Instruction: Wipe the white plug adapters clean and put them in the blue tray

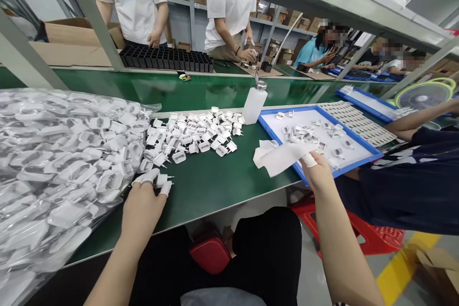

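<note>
My left hand (143, 201), with white finger cots on its fingertips, is closed in a pinch on a small white plug part (162, 180) at the near edge of the green table (215, 186). A heap of the same white plug parts (195, 134) lies just beyond it. My right hand (317, 172) is closed on a white wiping cloth (278, 155), held over the table beside a blue-rimmed white tray (353, 161) that carries several more plug parts.
A big clear bag of white parts (53, 172) fills the left. A white dispenser bottle (255, 101) stands behind the heap. A seated person's arm and dark sleeve (412, 162) reach in at right. Black trays (165, 59), standing workers, a fan (425, 93) lie beyond.
</note>
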The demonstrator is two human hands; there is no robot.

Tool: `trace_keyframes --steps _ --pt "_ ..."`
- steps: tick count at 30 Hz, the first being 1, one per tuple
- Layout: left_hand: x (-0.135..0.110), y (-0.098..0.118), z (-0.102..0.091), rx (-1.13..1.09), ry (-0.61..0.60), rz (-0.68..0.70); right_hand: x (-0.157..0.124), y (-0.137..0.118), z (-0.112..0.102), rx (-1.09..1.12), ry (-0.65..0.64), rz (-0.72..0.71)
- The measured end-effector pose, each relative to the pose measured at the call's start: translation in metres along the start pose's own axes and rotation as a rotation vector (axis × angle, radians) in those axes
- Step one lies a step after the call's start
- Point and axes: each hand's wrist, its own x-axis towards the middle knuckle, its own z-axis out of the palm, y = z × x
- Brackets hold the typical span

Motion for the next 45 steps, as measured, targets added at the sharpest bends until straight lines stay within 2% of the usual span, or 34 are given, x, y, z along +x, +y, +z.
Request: trace_keyframes --steps 3,5,7,9,15,20,25,27,30,32,34,36,39,43,45 --pt "-0.001 0.004 -0.002 0.113 -0.063 -0.044 -0.015 -0.012 0.014 0.204 -0.115 0.061" --pt "-0.001 0.007 -0.003 0.104 -0.064 -0.075 -0.025 -0.017 0.024 0.402 -0.176 0.126" --pt "-0.001 0.008 -0.002 0.092 -0.054 -0.085 -0.034 -0.017 0.036 0.559 -0.218 0.203" --pt "-0.002 0.008 -0.002 0.089 -0.054 -0.074 -0.040 -0.012 0.048 0.626 -0.244 0.263" --pt "-0.002 0.005 0.000 0.106 -0.016 -0.046 -0.052 0.007 0.077 0.353 -0.271 0.255" --pt "0.003 0.004 0.000 0.182 -0.026 -0.073 -0.055 0.001 0.078 0.240 -0.334 0.199" --pt "0.005 0.006 -0.002 0.161 -0.098 -0.044 -0.059 -0.007 0.079 0.222 -0.360 0.175" --pt "0.004 0.006 -0.002 0.034 -0.077 -0.034 -0.062 -0.008 0.081 0.289 -0.374 0.210" --pt "-0.001 0.007 0.001 -0.474 -0.055 0.003 -0.068 -0.012 0.083 0.382 -0.405 0.266" --pt "-0.006 0.011 0.004 -0.872 -0.146 -0.003 -0.071 -0.016 0.083 0.290 -0.422 0.229" --pt "-0.013 0.017 0.007 -1.140 -0.289 -0.045 -0.072 -0.019 0.082 0.115 -0.427 0.150" --pt "-0.019 0.024 0.010 -1.287 -0.407 -0.077 -0.073 -0.021 0.081 0.013 -0.438 0.111" --pt "-0.028 0.033 0.013 -1.426 -0.507 -0.098 -0.076 -0.018 0.083 0.092 -0.406 0.154" --pt "-0.040 0.039 0.014 -1.542 -0.576 -0.122 -0.093 -0.014 0.095 0.345 -0.198 0.188" --pt "-0.045 0.041 0.014 -1.577 -0.568 -0.094 -0.110 -0.016 0.102 0.364 -0.093 0.128"
